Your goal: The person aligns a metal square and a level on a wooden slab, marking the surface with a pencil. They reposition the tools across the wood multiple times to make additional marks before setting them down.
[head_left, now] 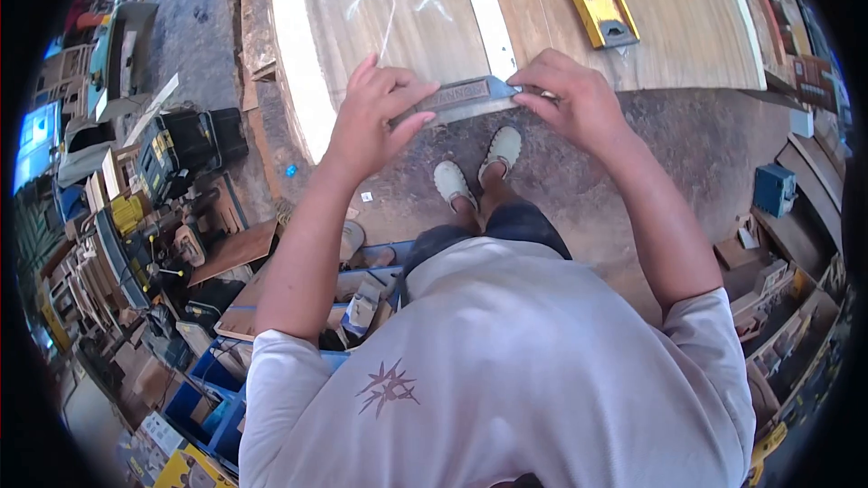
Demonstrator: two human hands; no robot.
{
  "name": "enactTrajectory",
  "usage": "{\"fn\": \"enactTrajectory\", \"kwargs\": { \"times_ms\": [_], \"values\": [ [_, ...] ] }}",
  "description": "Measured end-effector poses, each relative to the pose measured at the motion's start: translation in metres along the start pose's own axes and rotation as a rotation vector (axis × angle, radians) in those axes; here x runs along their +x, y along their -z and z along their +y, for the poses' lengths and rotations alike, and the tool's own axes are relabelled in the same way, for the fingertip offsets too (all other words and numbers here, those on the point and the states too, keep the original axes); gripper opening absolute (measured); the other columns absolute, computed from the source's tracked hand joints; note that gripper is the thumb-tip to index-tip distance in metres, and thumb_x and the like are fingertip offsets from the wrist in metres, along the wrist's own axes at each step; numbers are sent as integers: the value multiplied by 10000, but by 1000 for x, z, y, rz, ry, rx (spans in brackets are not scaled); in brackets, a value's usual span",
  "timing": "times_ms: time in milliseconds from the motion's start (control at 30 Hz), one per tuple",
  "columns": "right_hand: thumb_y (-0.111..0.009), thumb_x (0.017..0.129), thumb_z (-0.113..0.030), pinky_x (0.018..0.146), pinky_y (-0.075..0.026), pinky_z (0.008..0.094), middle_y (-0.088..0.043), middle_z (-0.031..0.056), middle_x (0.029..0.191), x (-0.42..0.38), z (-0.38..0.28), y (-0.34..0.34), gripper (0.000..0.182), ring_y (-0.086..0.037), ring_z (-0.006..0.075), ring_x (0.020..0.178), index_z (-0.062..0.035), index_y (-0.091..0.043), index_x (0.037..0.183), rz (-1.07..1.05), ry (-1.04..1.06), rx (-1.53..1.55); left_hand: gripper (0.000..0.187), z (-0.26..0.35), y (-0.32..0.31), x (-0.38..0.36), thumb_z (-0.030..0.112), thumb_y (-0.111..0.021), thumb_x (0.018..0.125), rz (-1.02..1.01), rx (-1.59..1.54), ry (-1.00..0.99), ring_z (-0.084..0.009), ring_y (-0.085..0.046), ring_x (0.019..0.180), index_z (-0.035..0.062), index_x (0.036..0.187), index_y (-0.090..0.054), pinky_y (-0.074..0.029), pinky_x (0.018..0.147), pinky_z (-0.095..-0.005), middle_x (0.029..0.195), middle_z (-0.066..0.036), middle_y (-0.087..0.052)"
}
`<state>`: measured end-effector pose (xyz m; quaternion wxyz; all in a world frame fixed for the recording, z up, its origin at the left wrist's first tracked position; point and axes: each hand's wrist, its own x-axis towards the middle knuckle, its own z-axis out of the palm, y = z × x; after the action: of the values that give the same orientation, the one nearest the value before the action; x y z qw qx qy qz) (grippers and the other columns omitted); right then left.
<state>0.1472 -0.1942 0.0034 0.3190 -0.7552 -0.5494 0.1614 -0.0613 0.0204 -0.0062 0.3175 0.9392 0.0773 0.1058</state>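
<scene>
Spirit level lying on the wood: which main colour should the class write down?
Yellow; the spirit level shows best in the head view.

Square and level on wood

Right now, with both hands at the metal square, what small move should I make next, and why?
Probably press the metal square gently against the near edge of the wood panel. Your left hand and right hand grip opposite ends of its handle beside that edge, and its blade lies across the panel; I cannot tell whether the handle sits flush.
</scene>
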Motion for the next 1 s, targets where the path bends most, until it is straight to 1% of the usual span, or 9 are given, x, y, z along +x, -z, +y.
{"fn": "enactTrajectory", "kwargs": {
  "times_ms": [33,133,167,300,400,500,600,833,1000],
  "values": [
    [-773,843,-178,706,-552,373,-661,42,935,-1,-1,-1,166,-696,249,829,-138,-716,994,12,-25,-15,402,-1,-1,0,135,-813,782,-3,-11,12,-244,-631,1032,164,1177,-745,-249,1213,-592,1037,-47,-646],
    [-772,845,-173,708,-553,356,-682,44,925,-4,3,-5,142,-703,245,828,-119,-717,964,56,3,7,387,-4,-3,-2,145,-814,787,5,12,-44,-241,-632,1026,172,1169,-754,-243,1220,-586,1035,-44,-647],
    [-775,844,-174,711,-554,345,-698,46,911,-5,3,-6,123,-707,244,826,-103,-719,928,70,-4,-8,387,-5,-3,-2,145,-814,787,2,7,-48,-241,-632,1026,172,1169,-754,-243,1220,-586,1035,-44,-647],
    [-782,838,-181,706,-550,341,-698,40,895,-9,3,-9,118,-703,240,810,-99,-726,902,88,-16,23,391,-4,-4,-4,137,-814,788,27,17,-58,-237,-631,1017,173,1173,-754,-239,1225,-580,1029,-42,-642],
    [-784,835,-185,702,-547,340,-700,34,895,-10,7,-10,124,-698,237,806,-99,-731,908,90,47,-6,408,-9,-3,-3,123,-805,790,21,20,-79,-237,-630,1013,173,1191,-750,-231,1227,-583,1030,-42,-632],
    [-785,835,-190,704,-546,342,-702,27,900,-11,6,-11,126,-694,237,809,-98,-734,904,99,0,30,414,-9,-3,-4,112,-789,792,14,19,-87,-240,-632,1004,169,1200,-746,-227,1226,-587,1035,-45,-629],
    [-787,835,-192,707,-544,341,-703,24,900,-12,7,-12,127,-691,240,813,-96,-735,899,114,9,4,414,-10,-2,-3,102,-770,795,24,22,-105,-244,-635,997,164,1203,-743,-226,1225,-591,1034,-50,-627],
    [-787,834,-182,710,-544,340,-705,32,903,-11,9,-14,128,-689,246,809,-89,-736,906,119,12,11,416,-11,-1,-4,87,-741,809,21,11,-121,-252,-638,994,148,1221,-732,-238,1230,-558,1043,-53,-635],
    [-789,834,-177,711,-547,335,-710,53,891,-11,9,-14,132,-692,241,798,-81,-740,910,132,22,4,424,-14,-2,-4,85,-736,812,35,10,-134,-249,-639,983,136,1232,-723,-250,1231,-540,1035,-56,-639]
  ]
}}
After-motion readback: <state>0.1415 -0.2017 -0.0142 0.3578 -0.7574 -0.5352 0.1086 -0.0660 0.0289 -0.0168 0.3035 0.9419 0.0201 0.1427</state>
